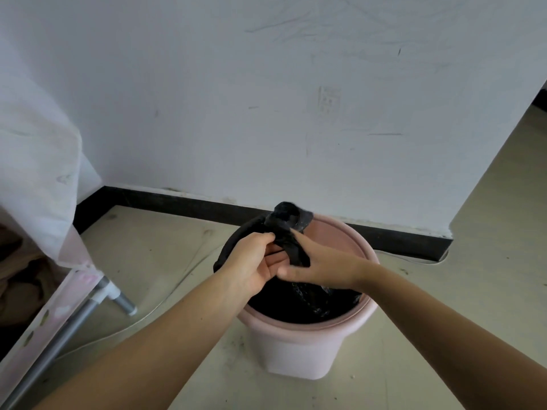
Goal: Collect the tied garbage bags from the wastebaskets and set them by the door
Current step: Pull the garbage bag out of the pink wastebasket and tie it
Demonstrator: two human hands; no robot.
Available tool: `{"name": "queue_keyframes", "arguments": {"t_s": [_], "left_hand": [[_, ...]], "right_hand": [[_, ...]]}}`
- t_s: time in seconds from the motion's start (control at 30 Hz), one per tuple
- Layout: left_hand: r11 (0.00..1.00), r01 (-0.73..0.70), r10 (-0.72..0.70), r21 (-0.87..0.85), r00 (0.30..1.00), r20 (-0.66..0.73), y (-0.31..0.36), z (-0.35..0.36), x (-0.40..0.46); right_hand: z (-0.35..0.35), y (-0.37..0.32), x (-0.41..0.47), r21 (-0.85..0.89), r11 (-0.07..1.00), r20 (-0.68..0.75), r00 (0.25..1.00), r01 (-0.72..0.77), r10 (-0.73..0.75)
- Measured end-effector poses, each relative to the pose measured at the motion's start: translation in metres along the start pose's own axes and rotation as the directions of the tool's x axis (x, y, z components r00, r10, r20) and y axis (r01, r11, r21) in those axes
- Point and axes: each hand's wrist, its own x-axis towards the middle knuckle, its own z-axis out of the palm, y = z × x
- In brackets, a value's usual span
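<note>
A pink wastebasket (299, 347) stands on the floor near the wall. A black garbage bag (302, 303) sits inside it, with its gathered top (288, 221) pulled up above the rim. My left hand (251, 261) grips the left side of the bunched bag neck, fingers curled round it. My right hand (313, 264) holds the same twisted neck from the right, a strip of black plastic running across its fingers. Both hands meet just above the basket's opening.
A white scuffed wall with a black baseboard (177, 199) runs behind the basket. At the left stands a pink fabric-covered rack (44, 315) with metal legs, and a white cable (165, 294) lies on the floor. The wall ends at a corner (450, 229) on the right.
</note>
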Motion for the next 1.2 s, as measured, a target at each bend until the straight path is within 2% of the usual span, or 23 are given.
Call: {"name": "queue_keyframes", "arguments": {"t_s": [0.03,0.1,0.13,0.17,0.2,0.23,0.27,0.3,0.33,0.37,0.4,0.43,0.53,0.6,0.67,0.73,0.8,0.87,0.93,1.0,1.07,1.13,1.2], "left_hand": [[1.000,0.004,-0.004,-0.004,1.000,0.003,0.000,-0.001,0.000],[0.999,-0.025,0.024,0.029,0.999,0.024,0.001,-0.003,0.002],[0.993,-0.069,0.067,0.098,0.998,0.021,0.001,-0.005,0.005],[0.960,-0.146,0.147,0.238,0.989,0.013,0.000,-0.007,0.009],[0.859,-0.261,0.280,0.440,0.960,0.024,-0.002,-0.011,0.013],[0.670,-0.382,0.427,0.636,0.900,0.091,-0.004,-0.015,0.014],[0.407,-0.472,0.532,0.782,0.818,0.217,-0.006,-0.021,0.015],[0.138,-0.511,0.551,0.849,0.752,0.362,-0.008,-0.027,0.017],[-0.110,-0.493,0.504,0.863,0.721,0.476,-0.010,-0.033,0.021],[-0.310,-0.430,0.431,0.848,0.731,0.529,-0.012,-0.038,0.024],[-0.433,-0.336,0.388,0.836,0.768,0.510,-0.012,-0.042,0.026],[-0.473,-0.246,0.384,0.846,0.806,0.450,-0.011,-0.046,0.029],[-0.344,-0.101,0.415,0.934,0.875,0.248,0.006,-0.062,0.038],[-0.269,-0.064,0.393,0.961,0.904,0.171,0.021,-0.072,0.040],[-0.236,-0.051,0.373,0.970,0.917,0.139,0.036,-0.076,0.039],[-0.193,-0.005,0.343,0.981,0.937,0.072,0.050,-0.076,0.034],[-0.157,0.068,0.323,0.985,0.946,-0.014,0.064,-0.076,0.029],[-0.135,0.098,0.360,0.986,0.932,-0.043,0.072,-0.077,0.024],[-0.008,0.033,0.414,0.999,0.910,-0.027,0.076,-0.074,0.023],[0.125,-0.141,0.507,0.982,0.860,0.059,0.074,-0.062,0.020],[0.115,-0.302,0.591,0.946,0.786,0.179,0.067,-0.041,0.013],[0.133,-0.401,0.567,0.906,0.781,0.262,0.050,-0.018,0.007],[0.306,-0.465,0.485,0.831,0.827,0.284,0.029,0.001,0.002]], "right_hand": [[0.004,0.000,0.002,-0.128,0.992,-0.003,1.000,-0.014,0.013],[0.006,0.002,0.006,-0.362,0.930,-0.113,0.993,-0.059,0.019],[0.005,0.006,0.008,-0.428,0.899,-0.177,0.984,-0.092,0.016],[0.003,0.011,0.009,-0.442,0.889,-0.222,0.975,-0.122,0.023],[0.001,0.014,0.008,-0.427,0.893,-0.236,0.971,-0.142,0.042],[-0.001,0.018,0.008,-0.411,0.899,-0.232,0.971,-0.152,0.058],[-0.003,0.022,0.008,-0.405,0.901,-0.223,0.973,-0.152,0.064],[-0.004,0.024,0.007,-0.405,0.902,-0.212,0.975,-0.149,0.066],[-0.006,0.026,0.007,-0.396,0.905,-0.209,0.975,-0.155,0.075],[-0.009,0.026,0.006,-0.378,0.912,-0.205,0.975,-0.161,0.087],[-0.013,0.025,0.005,-0.358,0.919,-0.187,0.977,-0.167,0.105],[-0.017,0.024,0.002,-0.339,0.925,-0.149,0.980,-0.173,0.129],[-0.029,0.026,-0.009,-0.263,0.937,0.000,0.971,-0.229,0.237],[-0.036,0.031,-0.015,-0.147,0.962,-0.010,0.973,-0.228,0.229],[-0.045,0.036,-0.019,-0.040,0.980,-0.029,0.981,-0.195,0.194],[-0.053,0.046,-0.020,0.024,0.965,-0.104,0.959,-0.261,0.262],[-0.061,0.057,-0.019,0.046,0.926,-0.250,0.893,-0.375,0.375],[-0.064,0.062,-0.017,0.096,0.918,-0.352,0.850,-0.384,0.393],[-0.063,0.053,-0.014,0.248,0.921,-0.430,0.817,-0.302,0.384],[-0.061,0.040,-0.012,0.469,0.864,-0.451,0.793,-0.181,0.411],[-0.056,0.029,-0.012,0.584,0.806,-0.386,0.842,-0.094,0.377],[-0.046,0.015,-0.013,0.553,0.828,-0.220,0.943,-0.092,0.251],[-0.034,0.002,-0.012,0.406,0.906,-0.009,0.990,-0.122,0.138]]}}
